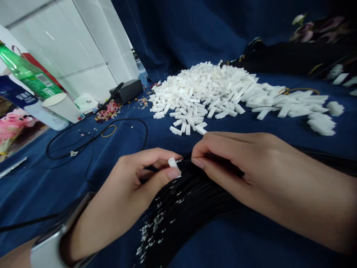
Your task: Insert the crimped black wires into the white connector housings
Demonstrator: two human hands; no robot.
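Observation:
Between the thumb and fingers of my left hand (139,178) is a small white plastic connector housing (173,163). My right hand (240,167) pinches a thin black wire, and its metal-tipped end (180,160) is at the housing. Whether the tip is inside the housing I cannot tell. Below both hands lies a thick bundle of black wires (192,197), with many small shiny metal terminals at their ends (156,219). Beyond my hands rises a large heap of the same white housings (206,89), with several loose ones at its front edge.
On the left stand a green bottle (33,74), a white paper cup (61,107) and a blue-and-white container (25,96). A black box (128,91) with a cable, small coloured beads (108,111) and a yellow ring (109,131) lie on the blue cloth (117,149). Flowers (309,29) are at back right.

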